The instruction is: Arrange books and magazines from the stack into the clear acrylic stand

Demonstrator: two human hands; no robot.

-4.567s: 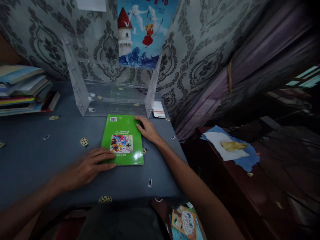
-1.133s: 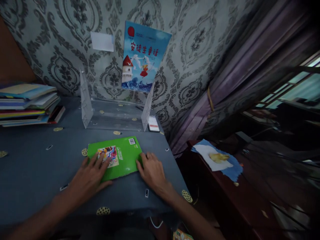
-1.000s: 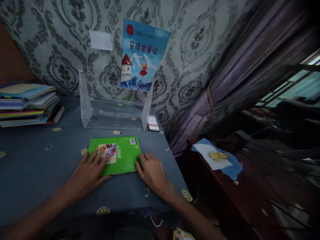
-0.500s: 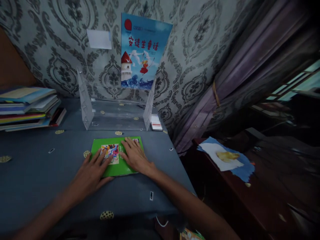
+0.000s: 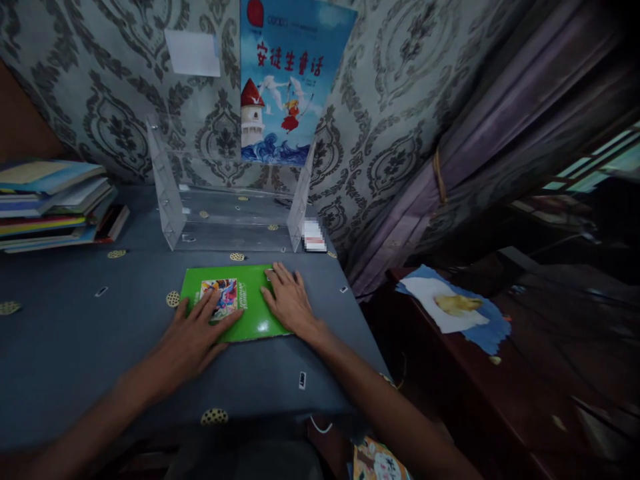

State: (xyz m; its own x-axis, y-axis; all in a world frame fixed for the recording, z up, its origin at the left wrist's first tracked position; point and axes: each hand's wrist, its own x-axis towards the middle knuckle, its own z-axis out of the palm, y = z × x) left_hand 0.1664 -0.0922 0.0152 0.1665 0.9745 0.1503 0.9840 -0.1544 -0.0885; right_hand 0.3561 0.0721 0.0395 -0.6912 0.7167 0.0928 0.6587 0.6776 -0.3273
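A green book [image 5: 257, 323] with a colourful picture on its cover lies flat on the grey-blue tablecloth [image 5: 260, 393]. My left hand [image 5: 197, 330] rests on its left side, fingers stretched over part of the picture. On the right end of the cover lies my right hand [image 5: 291, 299], its fingers extended and partly hiding the corner. Neither hand is wrapped round the book. Just behind the book stands a clear acrylic rack [image 5: 167, 200]. A blue picture book [image 5: 295, 73] with a red-roofed tower on its cover stands upright in the rack's upper right.
A stack of books [image 5: 50, 207] sits at the table's back left. Beside the rack is a small white item [image 5: 314, 235], partly blurred out. To the right, a dark red surface holds a blue cloth [image 5: 493, 333]; a purple curtain [image 5: 400, 207] hangs behind.
My right hand has slid to the right along the cover, uncovering lettering beside the picture. My left hand stays on the left side. The view has tipped down slightly.
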